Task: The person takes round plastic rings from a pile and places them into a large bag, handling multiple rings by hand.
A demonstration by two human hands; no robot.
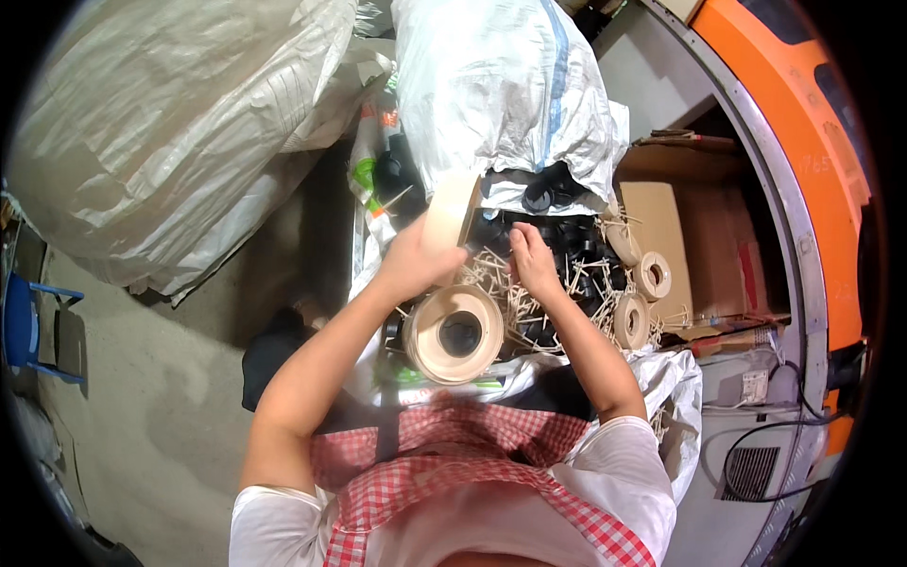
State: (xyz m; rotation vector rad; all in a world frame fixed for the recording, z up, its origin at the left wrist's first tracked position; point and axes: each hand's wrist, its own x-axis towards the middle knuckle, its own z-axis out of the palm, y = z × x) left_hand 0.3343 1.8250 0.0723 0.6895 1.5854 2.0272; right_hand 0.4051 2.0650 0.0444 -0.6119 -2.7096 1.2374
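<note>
My left hand is closed round a cream plastic piece, seen nearly edge-on and tilted upward, so its full shape is hidden. My right hand is just to the right of it, fingers bent and pressed together; what they hold, if anything, I cannot make out. Under both hands lies a heap of black round plastic parts mixed with thin cream plastic sprues. Nearest my body, below the left hand, a wide cream plastic ring lies flat, black showing through its centre.
Several smaller cream rings sit at the heap's right side. A white woven sack with black parts at its mouth stands at the back. A large pale sack fills the far left. At right are a cardboard box and an orange machine.
</note>
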